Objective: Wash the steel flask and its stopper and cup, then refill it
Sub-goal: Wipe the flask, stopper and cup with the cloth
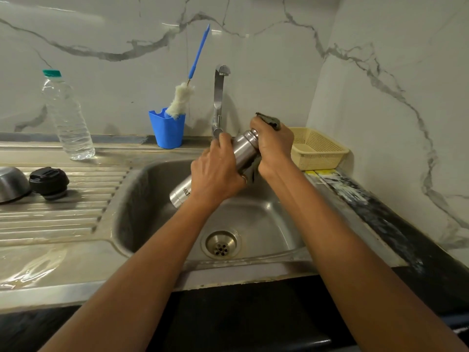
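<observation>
Sink (142, 212), steel, w/ ribbed drainboard (50, 219) on its L side. No water seen running from tap (218, 97) at back rim.

Both forearms reach in over the basin. Steel flask (242, 149) held in air above basin, just below tap. Long axis tilted: base down-left toward camera, neck up-right toward back wall.

L hand (215, 174) curled round mid-body, steadying it. R hand (274, 146) wrapped round neck end w/ dark scrub cloth (270, 120) bunched in the grip. Cloth shows above the fist and again below it against flask wall. Mouth hidden by R hand; can't tell what's inside.

Judgement: outside scrub in hand, neck section. Any rub has to run along that tilted axis, R hand working, L hand as anchor. Inside, rinse and refill look not yet done.

Containers:
- Clear plastic bottle (68, 118), green cap, upright at back L of drainboard; seems to hold water, level unclear. Likely refill source.
- Yellow mesh basket (330, 148) on counter R of sink.
- Blue holder (167, 130) just L of tap; bottle brush (180, 97) stands in it, bristles down, blue handle leaning right.

Steel cup (12, 184) mouth-down at L frame edge, partly cut off. Black stopper (49, 182) just beside it on the ribs, well apart from both hands.
</observation>
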A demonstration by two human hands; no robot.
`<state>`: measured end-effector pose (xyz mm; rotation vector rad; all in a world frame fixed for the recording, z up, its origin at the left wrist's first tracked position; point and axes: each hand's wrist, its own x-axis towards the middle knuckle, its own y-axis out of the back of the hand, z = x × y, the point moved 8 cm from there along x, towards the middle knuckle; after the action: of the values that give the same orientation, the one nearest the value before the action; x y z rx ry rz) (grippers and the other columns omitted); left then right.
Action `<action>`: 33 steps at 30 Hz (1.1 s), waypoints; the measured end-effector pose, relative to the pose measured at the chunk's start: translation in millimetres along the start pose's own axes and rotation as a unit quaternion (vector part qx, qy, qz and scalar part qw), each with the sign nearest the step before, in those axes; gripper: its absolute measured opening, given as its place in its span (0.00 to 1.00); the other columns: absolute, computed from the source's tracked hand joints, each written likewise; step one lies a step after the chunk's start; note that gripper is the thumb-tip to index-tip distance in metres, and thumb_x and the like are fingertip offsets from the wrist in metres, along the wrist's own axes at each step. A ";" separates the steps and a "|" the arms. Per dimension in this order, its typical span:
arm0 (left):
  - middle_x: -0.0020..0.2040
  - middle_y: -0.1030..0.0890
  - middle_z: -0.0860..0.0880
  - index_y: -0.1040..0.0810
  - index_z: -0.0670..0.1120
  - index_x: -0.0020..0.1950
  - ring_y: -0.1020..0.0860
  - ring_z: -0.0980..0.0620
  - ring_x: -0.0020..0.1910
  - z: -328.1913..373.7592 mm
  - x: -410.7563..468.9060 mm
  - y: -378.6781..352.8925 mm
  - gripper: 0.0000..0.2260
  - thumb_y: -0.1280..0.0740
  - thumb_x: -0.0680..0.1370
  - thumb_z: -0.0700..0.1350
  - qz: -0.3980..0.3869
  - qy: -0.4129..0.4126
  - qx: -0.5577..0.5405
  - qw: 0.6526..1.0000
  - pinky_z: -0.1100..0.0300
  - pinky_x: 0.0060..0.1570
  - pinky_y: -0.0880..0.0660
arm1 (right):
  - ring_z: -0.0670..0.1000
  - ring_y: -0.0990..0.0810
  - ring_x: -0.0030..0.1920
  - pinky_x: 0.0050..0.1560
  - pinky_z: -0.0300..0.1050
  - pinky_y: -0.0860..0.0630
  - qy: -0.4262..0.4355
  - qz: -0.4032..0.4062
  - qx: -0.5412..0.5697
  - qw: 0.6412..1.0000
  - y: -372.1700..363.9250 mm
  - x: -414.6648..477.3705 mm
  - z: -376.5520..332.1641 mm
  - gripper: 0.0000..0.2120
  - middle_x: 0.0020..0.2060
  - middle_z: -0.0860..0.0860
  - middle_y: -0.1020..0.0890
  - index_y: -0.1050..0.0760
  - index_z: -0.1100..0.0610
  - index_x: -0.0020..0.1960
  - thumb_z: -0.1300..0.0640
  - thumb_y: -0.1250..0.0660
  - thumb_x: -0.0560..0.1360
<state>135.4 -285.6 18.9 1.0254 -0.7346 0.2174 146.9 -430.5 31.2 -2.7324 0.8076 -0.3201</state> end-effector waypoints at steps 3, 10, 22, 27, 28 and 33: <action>0.59 0.25 0.47 0.44 0.46 0.76 0.22 0.47 0.51 -15.2 -1.4 -16.8 0.46 0.20 0.66 0.48 -0.126 0.062 -0.232 0.963 0.54 0.49 0.25 | 0.54 0.18 0.40 0.46 0.52 0.17 0.024 -0.109 0.005 0.994 -8.1 -2.9 -4.4 0.10 0.38 0.54 0.17 0.19 0.57 0.46 0.62 0.21 0.68; 0.61 0.22 0.46 0.39 0.47 0.76 0.20 0.50 0.52 -22.5 -7.1 -37.2 0.44 0.20 0.66 0.47 -0.204 0.130 -0.361 0.901 0.59 0.45 0.21 | 0.50 0.16 0.39 0.43 0.47 0.16 0.070 -0.102 -0.076 0.989 -11.6 -6.1 -9.6 0.14 0.41 0.53 0.15 0.18 0.58 0.51 0.64 0.21 0.66; 0.56 0.21 0.50 0.32 0.49 0.70 0.20 0.50 0.50 -18.8 -6.7 -38.8 0.39 0.21 0.62 0.49 -0.215 0.066 -0.322 0.919 0.60 0.44 0.23 | 0.48 0.18 0.37 0.41 0.46 0.18 0.061 -0.100 -0.047 0.992 5.1 -8.7 -14.1 0.10 0.37 0.50 0.17 0.19 0.55 0.47 0.65 0.24 0.69; 0.59 0.22 0.49 0.32 0.48 0.71 0.21 0.52 0.50 -14.2 -12.6 -38.9 0.36 0.20 0.67 0.50 -0.209 0.057 -0.252 0.943 0.61 0.45 0.23 | 0.46 0.21 0.31 0.34 0.41 0.22 0.065 -0.034 -0.055 0.996 11.9 -1.7 -8.1 0.07 0.31 0.48 0.19 0.19 0.55 0.40 0.64 0.24 0.66; 0.60 0.23 0.49 0.34 0.49 0.71 0.21 0.50 0.51 -9.5 -12.2 -33.6 0.37 0.21 0.68 0.52 -0.165 0.030 -0.164 0.972 0.57 0.47 0.23 | 0.46 0.22 0.30 0.33 0.41 0.24 0.055 0.003 -0.054 0.997 17.4 0.5 -5.3 0.07 0.30 0.48 0.20 0.21 0.55 0.38 0.63 0.25 0.65; 0.62 0.24 0.47 0.39 0.50 0.73 0.21 0.44 0.53 5.6 -12.8 -21.8 0.40 0.23 0.67 0.51 -0.085 -0.009 -0.017 0.996 0.49 0.50 0.23 | 0.51 0.23 0.32 0.36 0.48 0.23 0.003 0.038 -0.017 0.999 29.5 6.1 3.2 0.09 0.29 0.50 0.22 0.26 0.54 0.34 0.61 0.25 0.65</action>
<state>134.0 -299.6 -2.9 1.0529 -0.6615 0.0496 138.2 -457.1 19.5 -2.7253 0.9250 -0.3005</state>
